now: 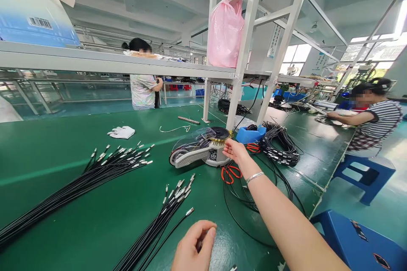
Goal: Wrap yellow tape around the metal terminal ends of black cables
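My right hand (235,150) reaches across the green table to the right end of a grey tape dispenser (193,157). Its fingers are pinched together beside the dispenser's black and yellow disc (220,134); whatever they hold is too small to make out. My left hand (194,245) is low in the middle, fingers curled and thumb against the index finger, with its inside hidden. Just left of it lies a bundle of black cables (159,220) with silver metal ends, one cable apart from the rest. Orange-handled scissors (231,174) lie under my right wrist.
A larger black cable bundle (79,190) lies at left, near a white glove (122,132). Coiled cables (281,144) and a blue holder (250,134) sit behind my right arm. White shelf posts (244,51) rise from the table. Two people work beyond; blue stools (365,237) stand at right.
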A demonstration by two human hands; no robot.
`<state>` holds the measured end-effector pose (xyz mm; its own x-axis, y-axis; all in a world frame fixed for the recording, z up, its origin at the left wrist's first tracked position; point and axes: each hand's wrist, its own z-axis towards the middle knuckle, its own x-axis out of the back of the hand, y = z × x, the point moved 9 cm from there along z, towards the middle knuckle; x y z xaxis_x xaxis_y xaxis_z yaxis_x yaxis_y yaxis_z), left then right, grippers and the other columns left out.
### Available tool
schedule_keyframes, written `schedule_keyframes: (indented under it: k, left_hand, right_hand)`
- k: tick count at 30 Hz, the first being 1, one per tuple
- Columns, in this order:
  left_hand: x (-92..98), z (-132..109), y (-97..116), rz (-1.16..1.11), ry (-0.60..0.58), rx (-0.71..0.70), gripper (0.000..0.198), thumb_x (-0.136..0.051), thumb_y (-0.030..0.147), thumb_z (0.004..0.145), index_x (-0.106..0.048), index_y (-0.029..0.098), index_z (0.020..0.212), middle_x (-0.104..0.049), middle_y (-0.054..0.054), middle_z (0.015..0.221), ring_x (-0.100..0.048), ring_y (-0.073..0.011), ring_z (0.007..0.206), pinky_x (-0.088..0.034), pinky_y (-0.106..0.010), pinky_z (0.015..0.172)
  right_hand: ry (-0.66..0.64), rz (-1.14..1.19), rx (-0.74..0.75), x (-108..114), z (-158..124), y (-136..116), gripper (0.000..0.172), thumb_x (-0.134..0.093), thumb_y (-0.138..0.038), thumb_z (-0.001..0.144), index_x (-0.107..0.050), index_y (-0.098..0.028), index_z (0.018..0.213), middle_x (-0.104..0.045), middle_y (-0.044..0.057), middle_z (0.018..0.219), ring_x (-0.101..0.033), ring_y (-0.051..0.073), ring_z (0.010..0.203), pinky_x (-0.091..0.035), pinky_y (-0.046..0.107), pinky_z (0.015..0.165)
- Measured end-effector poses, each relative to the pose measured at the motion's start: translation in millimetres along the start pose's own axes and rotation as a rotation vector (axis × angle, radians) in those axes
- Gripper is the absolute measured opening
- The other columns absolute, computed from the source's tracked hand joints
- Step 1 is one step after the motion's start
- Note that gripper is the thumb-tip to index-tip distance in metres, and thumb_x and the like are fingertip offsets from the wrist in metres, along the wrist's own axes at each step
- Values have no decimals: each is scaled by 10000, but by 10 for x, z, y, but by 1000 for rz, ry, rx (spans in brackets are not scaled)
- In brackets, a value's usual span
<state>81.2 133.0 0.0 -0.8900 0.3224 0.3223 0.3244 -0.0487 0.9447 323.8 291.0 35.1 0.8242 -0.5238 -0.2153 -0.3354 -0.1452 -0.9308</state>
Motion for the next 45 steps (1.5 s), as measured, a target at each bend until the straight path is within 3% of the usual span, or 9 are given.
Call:
schedule_keyframes:
  k: [4,9,12,15,19,23,28,37,45]
  left_hand:
    - [45,-2,1,0,40,-10,300,-526,452,786,-672,206,878,-692,-29,832,-633,-190,786,-492,-268,727]
    - [158,-49,84,-5,162,-8,287,-545,450,756,-661,189,779,-650,-22,706,-606,-187,694,-486,-287,671]
    - [168,-52,151,-57,163,-3,271,-582,416,723,-684,176,797,-677,-39,753,-606,-184,700,-476,-290,666]
    - [111,-23,151,-112,87,53,302,-609,395,717,-709,164,885,-655,-22,680,-529,-132,532,-420,-249,512]
    - [131,-54,135,-115,113,106,328,-625,390,717,-716,166,940,-604,18,586,-409,-84,416,-328,-219,418]
    - [180,-162,67,-168,194,136,270,-628,375,710,-658,158,868,-594,26,643,-411,-67,431,-315,-201,410]
    - [116,-215,31,-237,111,109,237,-619,348,741,-644,157,878,-566,36,624,-463,-72,428,-385,-209,430]
    - [264,-402,421,118,338,-376,105,-586,189,827,-676,197,880,-650,-22,826,-621,-116,717,-515,-215,629]
    - [274,-496,444,172,394,-498,170,-573,103,837,-595,215,962,-637,0,844,-623,-106,734,-524,-210,671]
  right_hand:
    - [32,58,90,40,-112,-120,271,-555,-291,913,-564,-148,1143,-602,80,1123,-623,197,921,-538,383,767]
    - [16,119,233,324,-686,-113,148,-698,-273,772,-636,-139,764,-622,1,738,-581,107,641,-526,257,671]
    - [-86,96,216,434,-1229,178,215,-769,-325,666,-658,-146,712,-608,-12,651,-564,108,603,-509,256,652]
    - [-286,-65,156,338,-1746,548,233,-758,-358,684,-670,-150,742,-637,2,680,-583,124,650,-485,264,670]
    - [-395,-171,88,222,-2121,916,245,-713,-389,733,-664,-155,788,-678,46,812,-598,154,733,-483,294,711]
    - [-374,-146,79,170,-2178,1017,271,-695,-415,737,-650,-151,781,-691,86,900,-615,192,811,-492,333,748]
    - [-380,-150,72,86,-2172,1025,224,-697,-366,726,-622,-155,720,-697,94,914,-627,206,822,-493,373,786]
    - [-345,-184,60,-9,-2190,970,183,-681,-307,719,-591,-160,659,-679,51,744,-638,196,747,-509,358,747]
    - [-339,-123,-34,-52,-2213,943,172,-710,-292,672,-611,-153,655,-703,46,740,-671,186,719,-556,335,720]
